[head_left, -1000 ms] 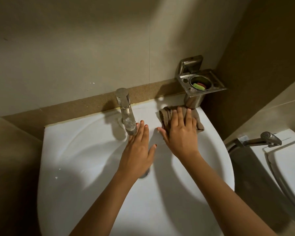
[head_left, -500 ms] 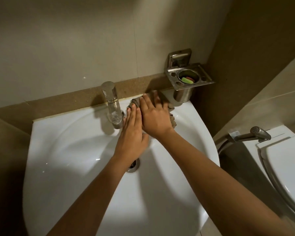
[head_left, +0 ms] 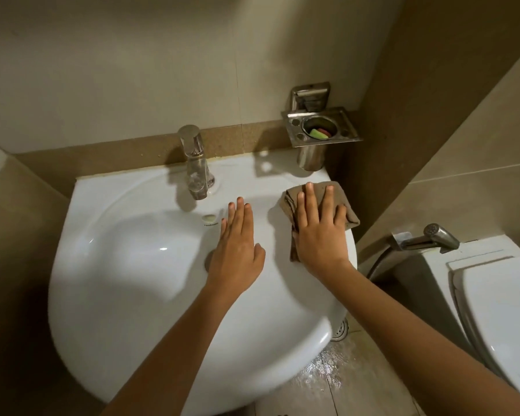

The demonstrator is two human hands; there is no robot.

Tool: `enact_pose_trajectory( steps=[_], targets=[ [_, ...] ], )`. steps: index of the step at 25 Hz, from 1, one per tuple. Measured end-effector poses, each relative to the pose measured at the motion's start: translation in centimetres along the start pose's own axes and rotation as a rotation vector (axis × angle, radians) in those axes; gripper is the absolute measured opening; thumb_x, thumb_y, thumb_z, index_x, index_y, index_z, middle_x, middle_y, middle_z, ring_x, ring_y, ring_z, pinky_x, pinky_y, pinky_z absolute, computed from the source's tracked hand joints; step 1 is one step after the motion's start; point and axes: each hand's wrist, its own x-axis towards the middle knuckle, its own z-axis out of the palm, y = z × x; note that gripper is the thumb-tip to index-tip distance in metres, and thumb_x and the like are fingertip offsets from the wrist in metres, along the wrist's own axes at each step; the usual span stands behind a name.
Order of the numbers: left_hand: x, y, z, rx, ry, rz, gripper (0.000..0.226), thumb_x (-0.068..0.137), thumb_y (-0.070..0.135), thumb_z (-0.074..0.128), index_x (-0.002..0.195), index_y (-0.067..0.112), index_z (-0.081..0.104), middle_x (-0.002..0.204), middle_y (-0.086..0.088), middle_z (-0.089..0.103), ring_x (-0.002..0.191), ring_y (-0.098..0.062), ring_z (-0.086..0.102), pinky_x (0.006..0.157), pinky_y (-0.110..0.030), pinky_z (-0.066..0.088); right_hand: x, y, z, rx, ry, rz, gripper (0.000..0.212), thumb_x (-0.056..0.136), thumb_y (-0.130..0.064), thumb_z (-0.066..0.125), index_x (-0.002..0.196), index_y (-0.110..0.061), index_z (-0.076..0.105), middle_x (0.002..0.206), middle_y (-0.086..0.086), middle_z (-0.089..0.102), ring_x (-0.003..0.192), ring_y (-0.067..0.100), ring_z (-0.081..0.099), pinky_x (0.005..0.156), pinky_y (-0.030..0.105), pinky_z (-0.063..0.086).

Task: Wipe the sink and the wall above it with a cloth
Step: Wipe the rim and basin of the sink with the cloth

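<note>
Right hand (head_left: 318, 235): I see it flat on the brown cloth (head_left: 350, 218), fingers (head_left: 309, 199) straight, pressing it onto the sink (head_left: 132, 265) rim — right of the tap (head_left: 195, 166).
Left hand (head_left: 237, 250): fingers straight and together, over the bowl in front of the tap — holding nothing.
Wall (head_left: 132, 70): behind the tap.

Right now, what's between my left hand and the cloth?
Nothing: the head view shows bare white sink between the left hand and the cloth under the right hand.

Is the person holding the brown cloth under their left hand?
No, the brown cloth lies under the flat right hand on the right rim of the sink, while the left hand holds nothing.
</note>
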Motion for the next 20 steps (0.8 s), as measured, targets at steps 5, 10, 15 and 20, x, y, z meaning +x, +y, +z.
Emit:
enact_pose_trajectory(
  steps=[5,10,15,20],
  targets=[
    [-2.7,-2.9,1.1,0.096,-0.036,-0.049,0.072,0.093,0.019,0.040,0.146,0.005,-0.007,0.155,-0.010,-0.018,0.134,-0.014,-0.027,0.115,-0.033,-0.010,2.2,-3.0,1.3,0.063,-0.101,-0.271,0.079,0.097,-0.055,0.021,0.136,-0.010,-0.031,0.135,0.007,-0.047,0.123,0.036,-0.044,0.111,0.057,-0.009],
    [-3.9,-5.5,1.6,0.163,-0.057,-0.092,0.069,0.093,0.019,0.036,0.145,0.004,-0.008,0.155,-0.010,-0.018,0.133,-0.017,-0.028,0.109,-0.029,-0.016,2.9,-7.6,2.5,0.203,-0.237,-0.403,0.074,0.096,-0.055,0.017,0.132,-0.013,-0.032,0.134,0.001,-0.044,0.116,0.028,-0.050,0.108,0.053,-0.019],
    [-4.3,-6.1,2.7,0.123,-0.031,-0.124,0.065,0.093,0.023,0.027,0.145,0.005,-0.008,0.145,0.000,-0.024,0.132,-0.015,-0.027,0.110,-0.029,-0.014,2.2,-9.7,2.8,0.204,-0.334,-0.656,0.076,0.096,-0.052,0.026,0.146,-0.017,-0.019,0.150,0.000,-0.034,0.131,0.027,-0.040,0.111,0.052,-0.015],
    [-4.1,-4.6,2.6,0.071,-0.117,-0.156,0.068,0.096,0.021,0.036,0.146,0.008,-0.008,0.156,-0.007,-0.015,0.144,-0.020,-0.016,0.112,-0.029,-0.010,1.7,-7.3,2.3,0.183,-0.391,-0.729,0.071,0.096,-0.052,0.028,0.152,-0.021,-0.004,0.159,-0.003,-0.012,0.144,0.023,-0.018,0.116,0.048,-0.002]
  ],
)
